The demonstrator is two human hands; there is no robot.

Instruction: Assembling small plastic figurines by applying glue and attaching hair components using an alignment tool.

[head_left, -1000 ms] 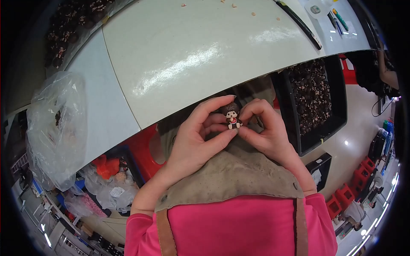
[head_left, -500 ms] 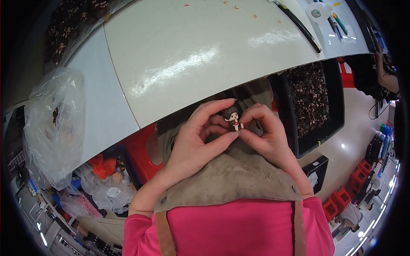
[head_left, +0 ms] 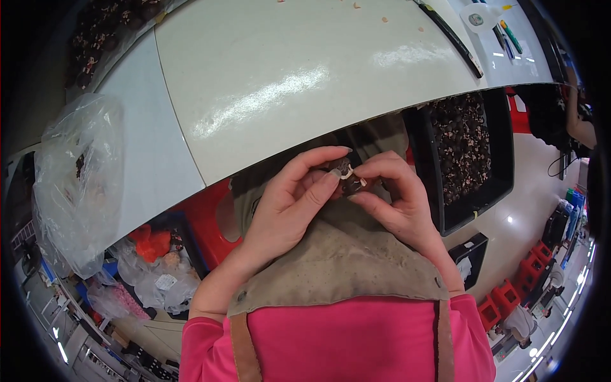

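Figurine (head_left: 348, 177), dark-haired, is clamped by thumb and curled fingers of your left hand (head_left: 291, 198) and right hand (head_left: 400, 197), both angled inward beside the near edge of the surface (head_left: 286, 114).

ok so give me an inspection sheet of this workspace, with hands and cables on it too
Surface: pale glossy table, a few small scraps
Handled item: small brown figurine
Clutter: crumpled clear bag at the table's left; black tool and pens at upper right
Hands: left hand and right hand both holding the figurine
Cables: thin dark loop at far right, probably a cable
Surroundings: black tray of brown pieces, right of the hands; red stool, partly hidden, left
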